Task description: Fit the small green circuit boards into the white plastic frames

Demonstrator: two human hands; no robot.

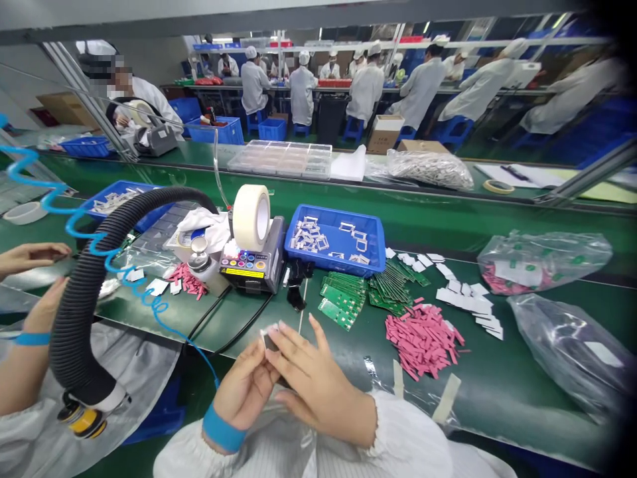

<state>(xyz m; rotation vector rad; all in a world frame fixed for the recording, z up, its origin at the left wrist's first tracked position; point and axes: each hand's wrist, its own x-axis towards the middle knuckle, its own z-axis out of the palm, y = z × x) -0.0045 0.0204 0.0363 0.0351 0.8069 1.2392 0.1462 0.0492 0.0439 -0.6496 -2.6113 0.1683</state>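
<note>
The small dark piece (270, 342) between the person's hands (318, 378) is mostly hidden by the fingers, so its shape cannot be read. Left of the tape dispenser (253, 255), a co-worker's hands (30, 257) are cut off by the picture's edge. Right of it, the pale parts (308, 236) in a blue tray (328, 214) are too small to identify.

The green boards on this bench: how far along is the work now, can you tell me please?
Done, it seems: the clear bag holds pink and green pieces. In hand: the left hand and right hand pinch a small dark piece. Left: the green boards, pink strips and white pieces lie loose on the belt, and the blue tray holds small frames.
</note>
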